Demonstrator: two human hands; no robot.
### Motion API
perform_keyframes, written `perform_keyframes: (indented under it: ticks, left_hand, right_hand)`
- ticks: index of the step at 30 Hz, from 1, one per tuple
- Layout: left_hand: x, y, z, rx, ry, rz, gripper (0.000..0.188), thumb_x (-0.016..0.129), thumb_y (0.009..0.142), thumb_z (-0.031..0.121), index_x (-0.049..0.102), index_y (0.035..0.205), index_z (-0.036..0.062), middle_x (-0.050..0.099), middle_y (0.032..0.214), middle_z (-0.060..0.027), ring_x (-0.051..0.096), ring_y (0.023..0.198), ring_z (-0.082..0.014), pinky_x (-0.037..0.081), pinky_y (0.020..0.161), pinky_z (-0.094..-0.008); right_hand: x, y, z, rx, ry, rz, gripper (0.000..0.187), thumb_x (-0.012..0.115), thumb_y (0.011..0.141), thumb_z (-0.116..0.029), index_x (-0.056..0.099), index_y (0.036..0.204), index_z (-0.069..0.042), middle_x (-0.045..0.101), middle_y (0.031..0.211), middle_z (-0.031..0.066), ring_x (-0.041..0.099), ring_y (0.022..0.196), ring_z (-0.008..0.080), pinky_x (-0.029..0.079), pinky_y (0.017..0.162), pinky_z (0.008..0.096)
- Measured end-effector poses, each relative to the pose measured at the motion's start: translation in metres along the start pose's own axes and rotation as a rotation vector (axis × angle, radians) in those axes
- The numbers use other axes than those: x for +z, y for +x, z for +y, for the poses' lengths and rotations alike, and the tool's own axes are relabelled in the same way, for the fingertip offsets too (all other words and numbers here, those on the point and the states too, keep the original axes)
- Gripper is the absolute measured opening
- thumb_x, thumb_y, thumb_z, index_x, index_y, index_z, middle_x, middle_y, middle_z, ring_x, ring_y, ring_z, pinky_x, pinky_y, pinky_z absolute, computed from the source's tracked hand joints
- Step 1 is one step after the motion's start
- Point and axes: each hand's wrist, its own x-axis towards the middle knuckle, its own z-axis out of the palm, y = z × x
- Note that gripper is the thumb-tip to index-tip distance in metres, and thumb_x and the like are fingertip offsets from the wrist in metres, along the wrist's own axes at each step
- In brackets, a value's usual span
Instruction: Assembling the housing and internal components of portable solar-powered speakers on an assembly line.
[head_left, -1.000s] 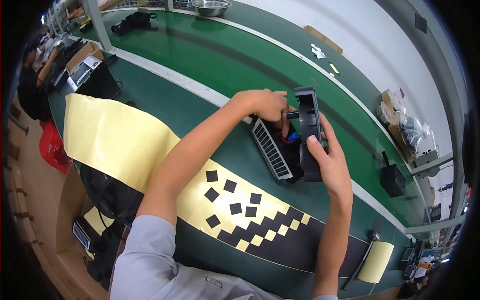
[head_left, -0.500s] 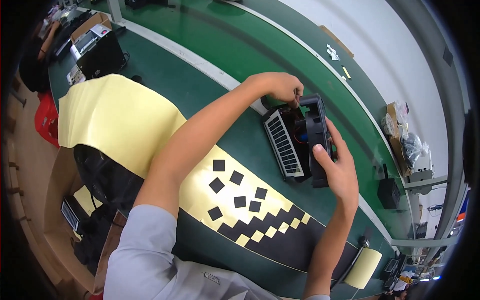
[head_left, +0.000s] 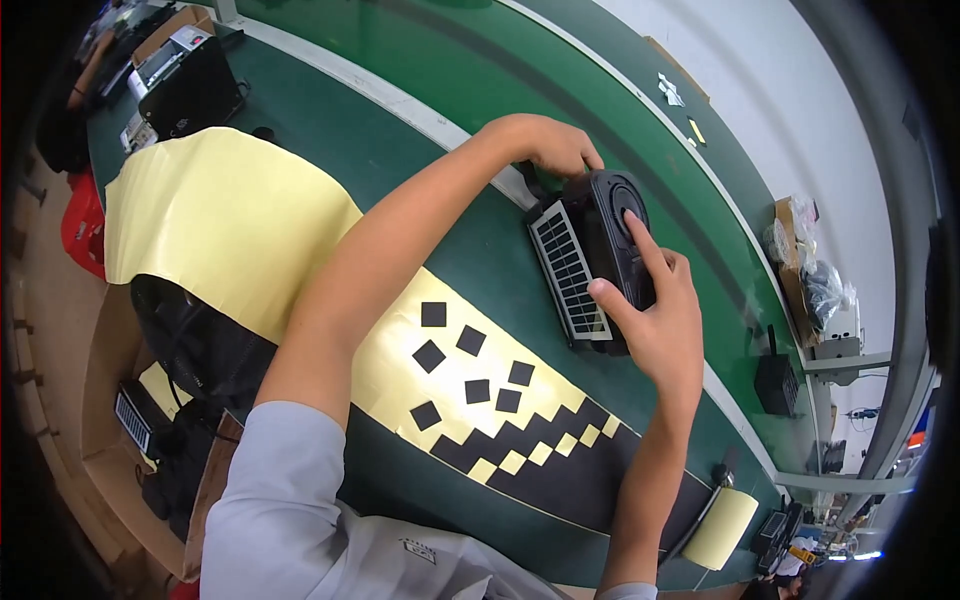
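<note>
On the green bench stands a black box-shaped solar speaker (head_left: pixel 612 235), with a white-framed solar panel (head_left: pixel 568 272) on the side toward me. A round speaker grille shows on its right-hand face. My left hand (head_left: pixel 562 150) reaches to its far upper end, fingers curled down at the corner and partly hidden. My right hand (head_left: pixel 662 320) grips the housing from the right, its index finger on the round grille and its thumb by the panel's edge. The two housing halves look pressed together, and the inside is hidden.
A yellow adhesive sheet (head_left: pixel 230 200) with several small black squares (head_left: pixel 429 356) lies along the bench. An open carton (head_left: pixel 110 440) with another solar-panel unit stands at lower left. A yellow roll (head_left: pixel 722 530) lies at lower right. A black machine (head_left: pixel 190 95) sits far left.
The black half with the round face, tilted away with inner wires showing, has closed against the panel half. My right hand's index finger has moved onto the round grille.
</note>
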Motion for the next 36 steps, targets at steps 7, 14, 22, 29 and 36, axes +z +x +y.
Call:
perform_keyframes:
  ticks: [7,14,22,29,36]
  left_hand:
    - [0.004,0.011,-0.014,0.021,-0.078,-0.015,0.026,0.066,0.079,0.002,0.076,0.102,0.0036,0.072,0.090,-0.0027,0.058,0.080,-0.0145,0.046,0.074,-0.0296]
    - [0.004,0.022,-0.028,0.012,-0.141,-0.019,0.022,0.070,0.082,0.008,0.076,0.102,0.0019,0.072,0.090,-0.0032,0.060,0.080,-0.0132,0.046,0.074,-0.0281]
    - [0.005,0.021,-0.027,0.010,-0.137,-0.017,0.023,0.071,0.084,0.010,0.078,0.106,0.0047,0.072,0.089,-0.0006,0.059,0.079,-0.0101,0.045,0.072,-0.0255]
    - [0.002,0.012,-0.026,-0.051,-0.247,-0.054,0.024,0.069,0.085,0.008,0.080,0.106,0.0081,0.071,0.084,0.0016,0.057,0.074,-0.0095,0.045,0.067,-0.0283]
    - [0.003,0.004,-0.017,-0.084,-0.205,-0.027,0.025,0.064,0.084,0.010,0.083,0.101,0.0128,0.063,0.073,0.0046,0.047,0.063,-0.0094,0.036,0.058,-0.0277]
  right_hand:
    - [0.000,0.000,-0.005,0.041,-0.063,-0.017,0.078,0.083,0.074,-0.047,0.060,0.146,-0.027,0.057,0.126,0.0243,0.069,0.105,0.0364,0.056,0.090,0.0424]
    - [0.003,-0.001,-0.009,0.016,-0.161,0.028,0.078,0.083,0.075,-0.051,0.060,0.146,-0.027,0.057,0.126,0.0250,0.068,0.105,0.0380,0.055,0.089,0.0440]
    - [0.004,-0.001,-0.012,0.039,-0.185,0.025,0.078,0.083,0.075,-0.050,0.060,0.146,-0.029,0.057,0.127,0.0257,0.066,0.108,0.0392,0.055,0.090,0.0454]
    - [0.013,-0.002,-0.007,-0.046,-0.321,0.092,0.079,0.085,0.072,-0.045,0.059,0.146,-0.031,0.056,0.132,0.0224,0.068,0.107,0.0355,0.056,0.091,0.0434]
    - [0.007,-0.005,-0.016,0.007,-0.273,0.094,0.080,0.087,0.072,-0.044,0.059,0.146,-0.032,0.053,0.137,0.0257,0.061,0.119,0.0413,0.050,0.100,0.0490]
